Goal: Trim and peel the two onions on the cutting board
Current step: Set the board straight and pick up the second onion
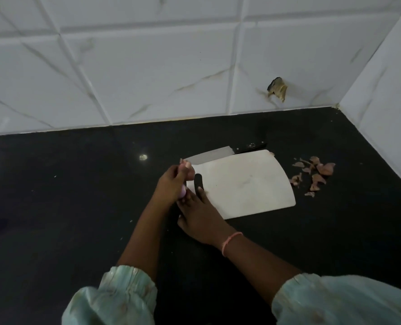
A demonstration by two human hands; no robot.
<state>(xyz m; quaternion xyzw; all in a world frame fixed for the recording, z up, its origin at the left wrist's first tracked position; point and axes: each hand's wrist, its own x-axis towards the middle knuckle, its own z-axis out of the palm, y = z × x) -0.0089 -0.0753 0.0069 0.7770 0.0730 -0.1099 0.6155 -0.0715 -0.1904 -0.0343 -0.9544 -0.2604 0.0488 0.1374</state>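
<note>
A white cutting board (246, 184) lies on the black counter, its top bare. At the board's left edge my left hand (172, 184) grips a small peeled onion (183, 193); only a pale purple patch of it shows under the fingers. My right hand (198, 214) lies just below it with fingers stretched out. One fingertip rests on the board beside the handle slot (198, 181), and the others touch the onion. A knife (208, 157) with a black handle lies flat behind the board, untouched. A second onion is not in view.
Several dry onion peels (314, 175) are scattered on the counter right of the board. The black counter (77, 195) runs to a white tiled wall (147, 78) behind and at the right corner. A damaged spot (276, 89) marks the wall.
</note>
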